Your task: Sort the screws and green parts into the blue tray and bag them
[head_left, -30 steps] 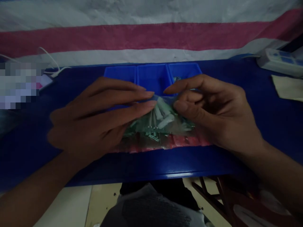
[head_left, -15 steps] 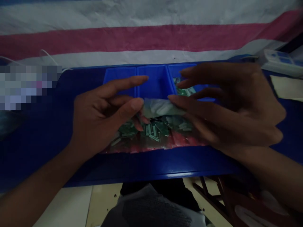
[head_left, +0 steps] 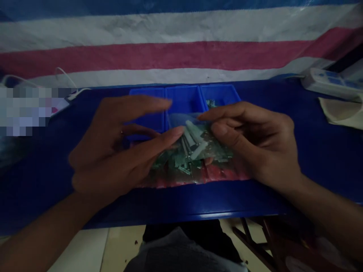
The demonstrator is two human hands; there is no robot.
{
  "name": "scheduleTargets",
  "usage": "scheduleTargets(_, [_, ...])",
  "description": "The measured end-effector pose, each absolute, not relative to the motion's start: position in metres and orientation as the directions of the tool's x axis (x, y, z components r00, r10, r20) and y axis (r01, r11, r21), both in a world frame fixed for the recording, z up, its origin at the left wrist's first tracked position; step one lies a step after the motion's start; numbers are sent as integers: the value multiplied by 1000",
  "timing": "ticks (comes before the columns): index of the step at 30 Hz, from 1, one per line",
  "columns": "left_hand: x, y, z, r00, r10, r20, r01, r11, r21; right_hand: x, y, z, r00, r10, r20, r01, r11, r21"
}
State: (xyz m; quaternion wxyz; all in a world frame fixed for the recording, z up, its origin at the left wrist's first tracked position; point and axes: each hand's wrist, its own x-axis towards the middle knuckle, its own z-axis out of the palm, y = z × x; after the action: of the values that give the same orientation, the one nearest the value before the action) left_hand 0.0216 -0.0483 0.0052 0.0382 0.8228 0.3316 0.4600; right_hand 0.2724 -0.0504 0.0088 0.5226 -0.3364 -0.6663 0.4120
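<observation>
My right hand [head_left: 261,145] was grasping a small clear plastic bag [head_left: 202,138] by its upper right part, pinching the film between thumb and forefinger. Inside the bag lay several white tube-shaped plugs [head_left: 197,150] and slim, silvery screw-like pieces [head_left: 187,145], slanting across one another. My left hand [head_left: 99,155] had its thumb tip against the bag's left side, while its forefinger reached out above, apart from the film. I cannot tell whether the other left fingers closed on the bag from behind, since the thumb and the blur hid them.

The bag was between my two hands, above a row of clear plastic packets with red lower parts [head_left: 224,172] that lay near the front edge of a glossy dark blue tabletop [head_left: 181,202]. Small pale and greenish pieces showed through those packets.

Just beyond the bag stood three blue plastic bins side by side: the left bin [head_left: 147,91], partly covered by my left hand; the middle bin [head_left: 185,102], directly behind the bag; and the right bin [head_left: 222,92], where some small pale pieces [head_left: 210,102] showed above my right forefinger.

Well off to the right lay a whitish plastic case [head_left: 330,83] with a beige flat sheet [head_left: 340,113] near it. Behind everything hung a blue, white and red striped sheet [head_left: 181,54].
</observation>
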Motion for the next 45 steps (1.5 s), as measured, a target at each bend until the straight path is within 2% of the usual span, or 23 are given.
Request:
scheduleTargets(3, [12, -45, 4, 475, 483, 736, 488, -840, 236, 272, -48, 6, -245, 794, 557, 31, 581, -814])
scheduleTargets(6, [15, -43, 4, 458, 474, 752, 502, -836, 221, 269, -45, 1, -216, 715, 665, 145, 697, -702])
scheduleTargets(9, [25, -45, 7, 426, 469, 774, 512, -830, 222, 273, -36, -1, -165, 741, 651, 248, 670, -700])
scheduleTargets(13, [31, -43, 10, 398, 489, 776, 546, -806, 228, 305, 0, -3, 80, 754, 651, 383, 580, -719])
scheduleTargets(15, [30, -39, 10, 366, 498, 786, 553, -796, 247, 325, 23, -7, 106, 784, 612, 477, 500, -723])
scheduleTargets(19, [28, -36, 8, 370, 496, 786, 550, -798, 245, 346, 55, -18, 18, 840, 543, 637, 409, -654])
scheduleTargets(23, [28, -39, 9, 365, 506, 781, 594, -773, 224, 344, 59, -26, -55, 809, 586, 756, 417, -505])
scheduleTargets(28, [25, -38, 7, 434, 378, 818, 592, -804, 57, 339, 44, -17, -225, 747, 625, 805, 504, -313])
scheduleTargets(32, [23, -37, 7, 477, 329, 815, 600, -799, -29, 334, 29, -11, -550, 707, 446, 750, 652, -108])
scheduleTargets(35, [23, -37, 8, 481, 337, 810, 597, -802, -21, 335, 25, -12, -586, 736, 339, 787, 616, 23])
scheduleTargets(38, [23, -36, 9, 488, 343, 802, 603, -797, -26, 336, 25, -12, -546, 780, 306, 827, 561, 45])
scheduleTargets(41, [23, -35, 9, 507, 325, 798, 598, -800, -54, 335, 25, -9, -549, 779, 303, 820, 573, 13])
scheduleTargets(45, [23, -30, 8, 503, 362, 785, 580, -815, 3, 332, 22, -8, -577, 767, 281, 793, 608, -34])
